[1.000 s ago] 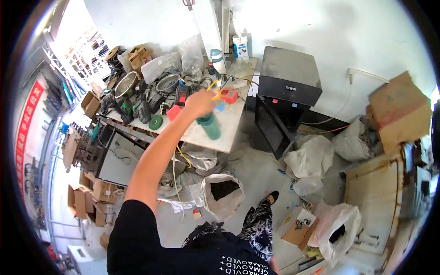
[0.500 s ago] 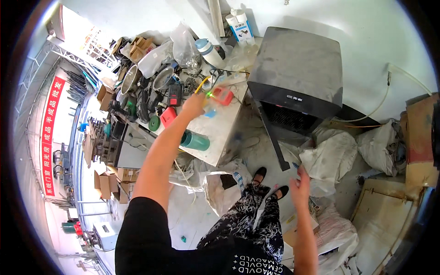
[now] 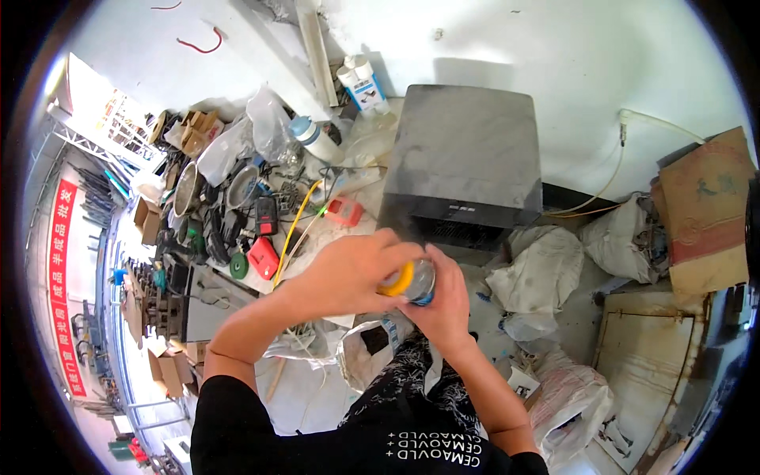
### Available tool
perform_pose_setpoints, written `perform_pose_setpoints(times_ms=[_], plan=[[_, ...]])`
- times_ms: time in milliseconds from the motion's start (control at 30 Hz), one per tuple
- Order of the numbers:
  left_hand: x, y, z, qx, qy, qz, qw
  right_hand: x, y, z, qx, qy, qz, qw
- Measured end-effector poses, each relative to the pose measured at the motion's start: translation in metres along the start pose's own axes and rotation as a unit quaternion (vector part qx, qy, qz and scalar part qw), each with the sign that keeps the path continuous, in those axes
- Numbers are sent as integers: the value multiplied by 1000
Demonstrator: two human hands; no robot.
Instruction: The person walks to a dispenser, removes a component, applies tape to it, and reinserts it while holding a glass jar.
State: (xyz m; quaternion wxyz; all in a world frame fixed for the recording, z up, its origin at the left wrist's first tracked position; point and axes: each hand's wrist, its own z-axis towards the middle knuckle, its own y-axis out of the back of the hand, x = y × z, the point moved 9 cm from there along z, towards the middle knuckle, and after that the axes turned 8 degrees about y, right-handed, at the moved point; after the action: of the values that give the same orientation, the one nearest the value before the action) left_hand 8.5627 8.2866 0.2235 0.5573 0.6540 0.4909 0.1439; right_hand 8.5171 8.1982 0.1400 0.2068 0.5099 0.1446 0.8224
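Both my hands meet in front of my chest around a small round container [image 3: 413, 282] with a yellow lid and a blue lower part. My left hand [image 3: 348, 271] covers its yellow top from the left. My right hand [image 3: 443, 305] cups it from below and the right. Most of the container is hidden by my fingers. Beyond my hands lies a cluttered white workbench [image 3: 356, 178] with a yellow cable [image 3: 294, 224], a small red box [image 3: 264, 257] and an orange-red device [image 3: 344, 210].
A big dark grey cabinet [image 3: 467, 162] stands right of the bench. White sacks [image 3: 538, 269], a cardboard box [image 3: 704, 210] and a board [image 3: 645, 356] lie on the floor at right. Pans, bags and bottles crowd the bench's far side. A white bag [image 3: 368, 348] sits by my legs.
My left arm has pulled back from the bench toward my chest, bringing the container along. My right hand came up and closed on it. The view has swung closer to the cabinet.
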Motion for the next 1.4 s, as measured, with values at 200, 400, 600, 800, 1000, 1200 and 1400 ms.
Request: perform_pose_setpoints(times_ms=[200, 400, 600, 800, 1000, 1200, 1400], plan=[[-71, 35, -2, -149, -342, -46, 927, -5, 34, -7, -47, -55, 130, 989], [-112, 23, 13, -92, -404, -229, 881, -1, 73, -24, -128, -39, 123, 983], [-140, 18, 28, -147, -452, -277, 835, 10, 115, -34, -255, -32, -24, 966], [-154, 11, 62, -248, -280, -299, 878, -26, 136, -50, -322, -103, -128, 932], [-120, 67, 88, -299, -202, -519, 775, -14, 173, -58, -347, -163, -132, 914], [-118, 28, 186, -227, -224, -571, 756, 81, 228, -51, -328, 12, -123, 937], [-157, -22, 231, -290, -319, -331, 840, 196, 271, -53, -300, 141, -196, 923]])
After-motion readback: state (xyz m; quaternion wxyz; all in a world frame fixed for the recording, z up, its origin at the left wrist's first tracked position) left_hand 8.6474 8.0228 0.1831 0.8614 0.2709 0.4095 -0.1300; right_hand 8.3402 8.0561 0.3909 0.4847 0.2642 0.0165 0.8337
